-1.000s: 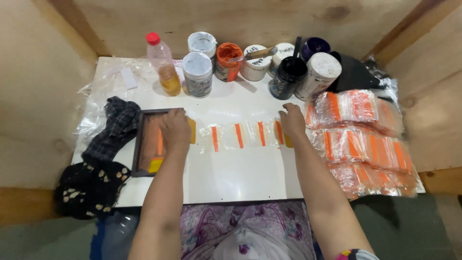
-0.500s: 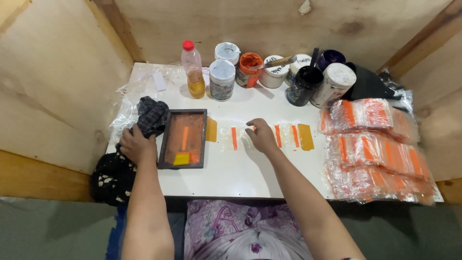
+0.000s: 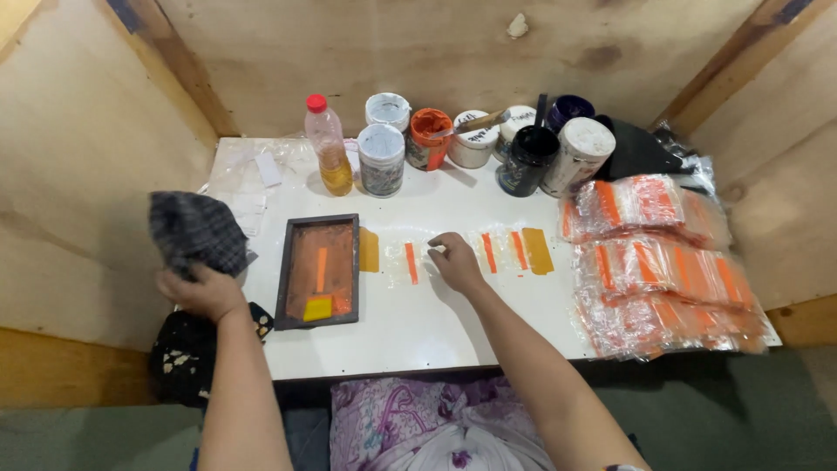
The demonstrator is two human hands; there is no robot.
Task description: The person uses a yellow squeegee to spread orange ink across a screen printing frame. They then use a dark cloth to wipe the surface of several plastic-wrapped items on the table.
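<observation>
My left hand (image 3: 207,291) holds a dark checked cloth (image 3: 196,230) lifted off the table's left edge. A dark-framed printing screen (image 3: 319,269) smeared with orange ink lies on the white table (image 3: 410,327), with a small yellow squeegee (image 3: 317,308) at its near end. My right hand (image 3: 455,262) rests with its fingertips on a row of clear plastic bags (image 3: 462,253) with orange stripes, taped down by yellow tape (image 3: 537,250), to the right of the screen.
Several ink jars (image 3: 382,159) and a plastic bottle of amber liquid (image 3: 330,146) line the back of the table. Stacks of orange-striped clear bags (image 3: 660,262) fill the right side. Another dark spotted cloth (image 3: 196,349) hangs at the left front. Wooden walls enclose the table.
My left hand left the screen, went to the table's left edge and lifted the checked cloth. My right hand moved left along the row of bags.
</observation>
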